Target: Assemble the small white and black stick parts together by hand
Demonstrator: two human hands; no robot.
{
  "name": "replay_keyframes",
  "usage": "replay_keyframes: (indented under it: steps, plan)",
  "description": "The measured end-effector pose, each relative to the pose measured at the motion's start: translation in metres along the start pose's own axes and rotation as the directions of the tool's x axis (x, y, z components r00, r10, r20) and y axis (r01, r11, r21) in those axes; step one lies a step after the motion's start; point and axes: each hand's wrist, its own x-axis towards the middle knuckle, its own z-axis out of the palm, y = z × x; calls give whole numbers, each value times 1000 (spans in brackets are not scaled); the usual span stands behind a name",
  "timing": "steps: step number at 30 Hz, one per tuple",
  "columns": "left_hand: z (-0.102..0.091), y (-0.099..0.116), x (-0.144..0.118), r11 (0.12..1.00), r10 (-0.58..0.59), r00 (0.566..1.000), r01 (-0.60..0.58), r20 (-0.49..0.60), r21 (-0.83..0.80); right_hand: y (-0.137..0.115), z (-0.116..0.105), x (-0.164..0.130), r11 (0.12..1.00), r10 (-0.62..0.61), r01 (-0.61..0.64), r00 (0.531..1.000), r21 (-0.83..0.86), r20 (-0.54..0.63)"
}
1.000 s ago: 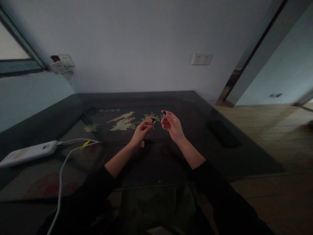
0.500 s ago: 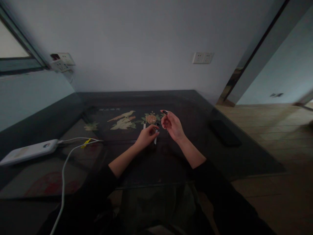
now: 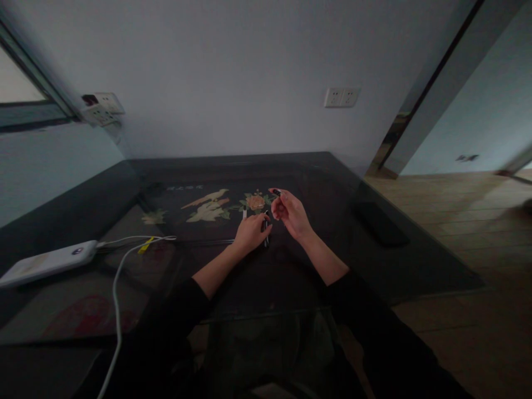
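Note:
My left hand (image 3: 250, 232) rests low on the dark glass table (image 3: 291, 266), its fingers closed around a thin dark pen-like object (image 3: 265, 231) whose pale tip points toward me. My right hand (image 3: 288, 213) is raised just to the right of it, fingers curled, pinching a small dark piece (image 3: 276, 192) at the fingertips. The two hands are almost touching. A short pale stick (image 3: 245, 213) lies on the table just beyond my left hand. Both arms wear black sleeves.
A white power bank (image 3: 47, 262) with white cables (image 3: 120, 266) lies at the left of the table. A dark flat object (image 3: 380, 224) lies near the right edge. Bird and flower inlay (image 3: 208, 208) shows under the glass. Wall sockets (image 3: 341, 97) hang behind; wooden floor lies to the right.
My left hand has dropped from mid-air to the table and moved right, carrying the thin object down with it. My right hand has stayed raised, shifting slightly left.

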Motion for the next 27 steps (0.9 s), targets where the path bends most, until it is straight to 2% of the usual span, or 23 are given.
replay_keyframes:
  steps: [3, 12, 27]
  plan:
    - [0, 1, 0, 999, -21, 999, 20, 28, 38, -1, 1, 0, 1000, -4, 4, 1000, -4, 1]
    - [-6, 1, 1, 999, -46, 998, 46, 50, -4, 0, -1, 0, 999, -12, 12, 1000, -40, 15]
    - [-6, -1, 2, 997, -31, 999, 33, 28, -75, 0, 0, 0, 1000, 11, -11, 999, -5, 43]
